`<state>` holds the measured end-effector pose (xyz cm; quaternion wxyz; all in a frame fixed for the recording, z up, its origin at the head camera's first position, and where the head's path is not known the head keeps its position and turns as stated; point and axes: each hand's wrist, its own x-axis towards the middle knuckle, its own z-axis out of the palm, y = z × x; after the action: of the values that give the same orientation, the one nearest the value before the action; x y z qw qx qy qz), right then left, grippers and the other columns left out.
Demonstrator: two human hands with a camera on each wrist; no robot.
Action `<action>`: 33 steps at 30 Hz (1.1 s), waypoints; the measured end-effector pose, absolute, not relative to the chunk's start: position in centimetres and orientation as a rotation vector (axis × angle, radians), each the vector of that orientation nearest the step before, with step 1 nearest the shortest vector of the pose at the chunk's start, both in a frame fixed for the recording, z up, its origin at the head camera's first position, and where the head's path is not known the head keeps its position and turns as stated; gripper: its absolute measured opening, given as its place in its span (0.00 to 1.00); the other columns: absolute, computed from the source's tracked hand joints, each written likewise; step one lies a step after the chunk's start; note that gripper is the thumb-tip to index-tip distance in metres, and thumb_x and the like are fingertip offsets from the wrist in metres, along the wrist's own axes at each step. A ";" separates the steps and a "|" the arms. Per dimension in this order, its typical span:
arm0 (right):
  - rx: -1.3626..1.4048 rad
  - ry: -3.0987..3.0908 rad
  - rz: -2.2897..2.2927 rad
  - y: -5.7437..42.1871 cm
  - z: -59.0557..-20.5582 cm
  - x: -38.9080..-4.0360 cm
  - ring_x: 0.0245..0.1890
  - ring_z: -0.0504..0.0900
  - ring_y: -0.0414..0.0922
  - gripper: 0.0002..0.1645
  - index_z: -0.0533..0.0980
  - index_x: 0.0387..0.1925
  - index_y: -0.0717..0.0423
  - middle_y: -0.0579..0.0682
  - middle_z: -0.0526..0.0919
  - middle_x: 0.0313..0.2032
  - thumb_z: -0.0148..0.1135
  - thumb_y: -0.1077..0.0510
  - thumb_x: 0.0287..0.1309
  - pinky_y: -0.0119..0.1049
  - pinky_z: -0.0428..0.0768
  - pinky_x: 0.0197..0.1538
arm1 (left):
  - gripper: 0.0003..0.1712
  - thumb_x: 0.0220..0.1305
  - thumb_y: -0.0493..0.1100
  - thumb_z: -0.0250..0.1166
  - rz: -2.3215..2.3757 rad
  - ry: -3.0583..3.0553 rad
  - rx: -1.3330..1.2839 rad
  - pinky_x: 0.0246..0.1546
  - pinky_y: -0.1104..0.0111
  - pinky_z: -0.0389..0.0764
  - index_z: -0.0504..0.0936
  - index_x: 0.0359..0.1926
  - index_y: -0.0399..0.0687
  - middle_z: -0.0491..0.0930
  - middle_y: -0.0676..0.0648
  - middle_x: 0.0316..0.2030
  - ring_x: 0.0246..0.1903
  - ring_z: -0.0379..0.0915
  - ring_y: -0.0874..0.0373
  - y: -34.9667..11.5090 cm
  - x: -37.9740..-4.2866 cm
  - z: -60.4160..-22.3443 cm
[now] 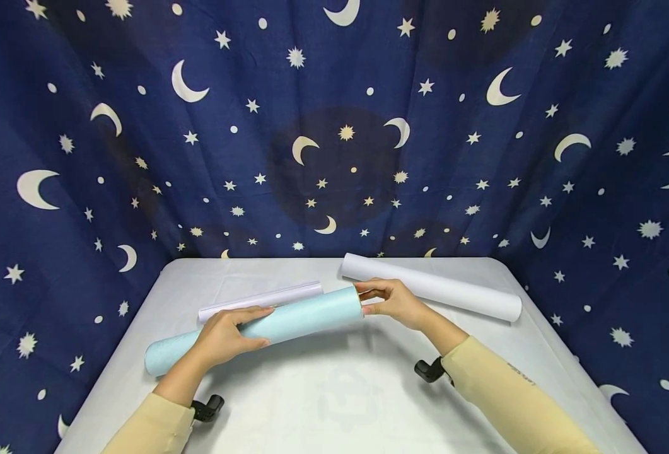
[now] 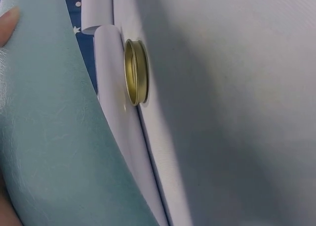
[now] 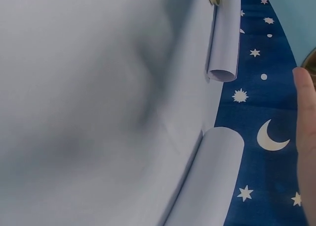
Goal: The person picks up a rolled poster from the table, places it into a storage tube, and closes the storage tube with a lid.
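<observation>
A long light blue tube (image 1: 311, 315) slants above the white table, its right end higher. My left hand (image 1: 226, 334) grips it around the middle, thumb on the near side and fingers over the top. At the right end, my right hand (image 1: 393, 302) holds the rim between thumb and fingers; a fingertip touches the gold-edged opening (image 3: 310, 63) in the right wrist view. The inside of the tube is mostly hidden. A shallow round gold-coloured lid (image 2: 140, 72) stands on the table beside a thin white paper roll (image 2: 111, 63); the tube hides this lid from the head view.
The thin white roll (image 1: 266, 299) lies just behind the tube. A thicker white paper roll (image 1: 430, 287) lies at the back right, beyond my right hand. A dark blue curtain (image 1: 340, 157) with moons and stars surrounds the white-covered table (image 1: 311, 403) at the back and sides.
</observation>
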<state>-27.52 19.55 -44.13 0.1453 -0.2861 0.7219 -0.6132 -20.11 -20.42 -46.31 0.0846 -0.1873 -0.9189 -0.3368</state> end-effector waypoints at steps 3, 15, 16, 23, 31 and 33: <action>-0.840 2.092 -1.769 19.4 -43.9 -27.3 0.54 0.81 0.54 0.34 0.75 0.62 0.67 0.63 0.78 0.57 0.74 0.68 0.53 0.43 0.84 0.49 | 0.38 0.44 0.66 0.79 -1.016 -2.754 -0.552 0.57 0.49 0.76 0.83 0.59 0.71 0.81 0.61 0.57 0.60 0.76 0.53 -20.5 -20.0 -46.2; -0.816 2.121 -1.766 19.4 -44.1 -27.2 0.55 0.81 0.55 0.36 0.74 0.63 0.68 0.60 0.79 0.56 0.76 0.67 0.50 0.40 0.84 0.50 | 0.37 0.45 0.65 0.79 -1.015 -2.764 -0.552 0.56 0.48 0.77 0.82 0.60 0.72 0.81 0.60 0.57 0.60 0.76 0.51 -20.4 -19.8 -46.1; -0.821 2.125 -1.772 19.4 -44.1 -27.2 0.54 0.81 0.54 0.36 0.75 0.62 0.68 0.60 0.79 0.55 0.76 0.67 0.50 0.40 0.84 0.49 | 0.37 0.45 0.65 0.79 -1.016 -2.762 -0.554 0.56 0.47 0.76 0.82 0.60 0.72 0.81 0.59 0.57 0.60 0.76 0.51 -20.4 -19.8 -46.1; -0.816 2.095 -1.805 19.3 -44.7 -27.3 0.52 0.83 0.49 0.38 0.72 0.62 0.73 0.59 0.79 0.54 0.76 0.69 0.49 0.38 0.84 0.50 | 0.37 0.44 0.64 0.80 -1.017 -2.772 -0.538 0.55 0.48 0.77 0.83 0.59 0.74 0.81 0.58 0.57 0.59 0.76 0.51 -20.0 -19.7 -46.3; -0.806 2.077 -1.818 19.4 -45.0 -27.4 0.53 0.82 0.49 0.38 0.71 0.63 0.73 0.62 0.78 0.56 0.75 0.69 0.49 0.39 0.84 0.50 | 0.37 0.43 0.63 0.81 -0.990 -2.764 -0.543 0.52 0.50 0.79 0.83 0.58 0.72 0.82 0.60 0.55 0.57 0.78 0.51 -20.0 -20.1 -46.4; -0.801 2.077 -1.807 19.5 -45.0 -27.4 0.53 0.82 0.49 0.38 0.71 0.63 0.72 0.61 0.78 0.56 0.75 0.69 0.50 0.39 0.84 0.50 | 0.36 0.43 0.63 0.81 -0.983 -2.770 -0.542 0.52 0.50 0.79 0.83 0.58 0.74 0.82 0.62 0.55 0.57 0.78 0.52 -20.0 -20.1 -46.4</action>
<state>-27.44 19.48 -44.97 0.1368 -0.2768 0.7176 -0.6243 -20.10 -20.01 -46.39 0.0761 -0.1808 -0.9241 -0.3280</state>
